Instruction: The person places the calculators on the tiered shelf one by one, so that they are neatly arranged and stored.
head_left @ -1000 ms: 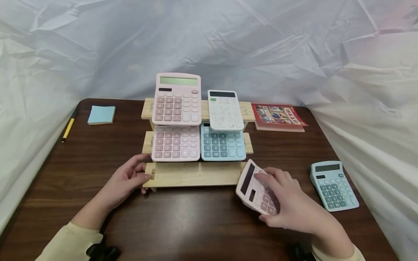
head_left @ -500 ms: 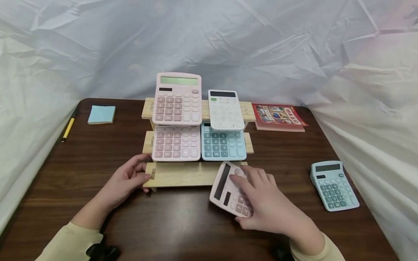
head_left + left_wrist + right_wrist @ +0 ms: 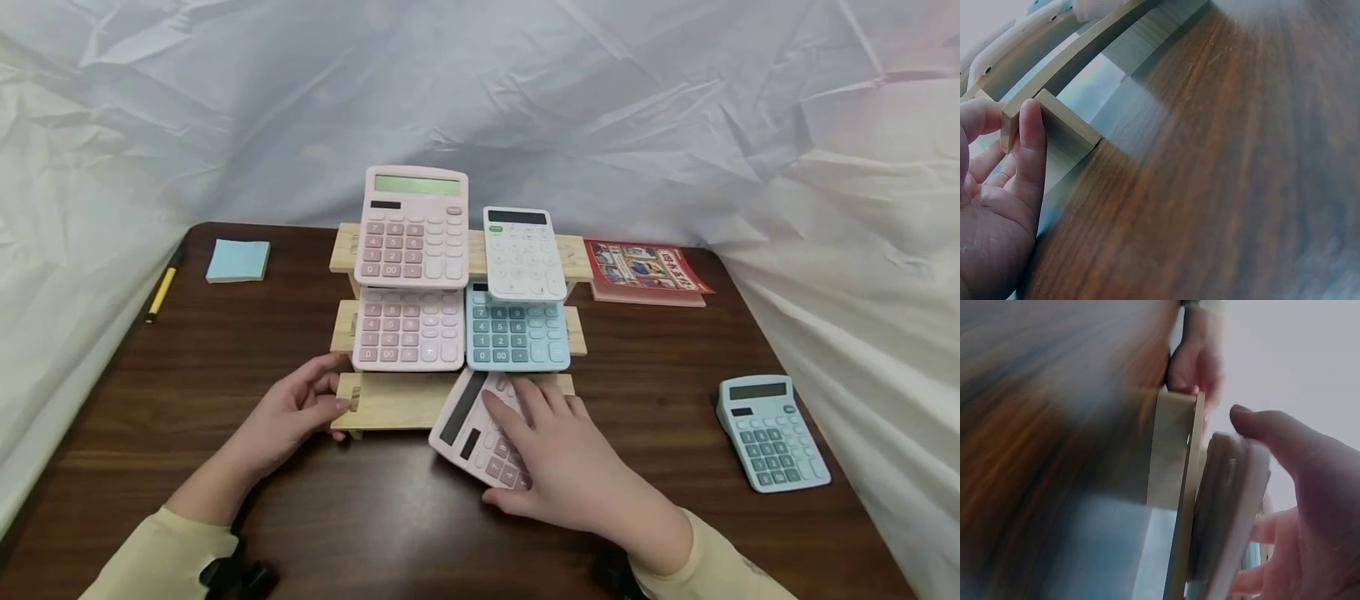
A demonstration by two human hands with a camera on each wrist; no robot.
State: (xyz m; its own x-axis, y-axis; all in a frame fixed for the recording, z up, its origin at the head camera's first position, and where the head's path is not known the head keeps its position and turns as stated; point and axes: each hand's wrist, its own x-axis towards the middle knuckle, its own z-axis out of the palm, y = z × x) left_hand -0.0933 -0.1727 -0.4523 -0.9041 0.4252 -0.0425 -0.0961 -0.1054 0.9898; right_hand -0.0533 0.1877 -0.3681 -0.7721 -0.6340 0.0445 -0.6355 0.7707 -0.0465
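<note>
My left hand [image 3: 296, 408] pinches the left end of the lowest tier of a three-tier wooden shelf [image 3: 397, 402]; its thumb and fingers show around that corner in the left wrist view. My right hand [image 3: 558, 454] grips a pink calculator [image 3: 467, 442] by its sides, fingers across its keys. This calculator lies turned, screen toward the left, overlapping the lowest tier's front edge. Just behind, the middle tier bears another pink calculator [image 3: 408, 329] and a blue calculator [image 3: 517, 337]. On the top tier sit a large pink calculator [image 3: 415, 225] and a white calculator [image 3: 523, 254].
A second blue calculator [image 3: 775, 433] lies at the table's right side. Behind the shelf's right end is a red-covered book [image 3: 648, 268]. Blue sticky notes [image 3: 238, 261] and a yellow marker [image 3: 161, 292] lie at the back left. White sheeting [image 3: 480, 92] hangs behind the table.
My right hand has carried the pink calculator leftward from the lowest tier's right end to over its middle. The left hand keeps its hold on the shelf.
</note>
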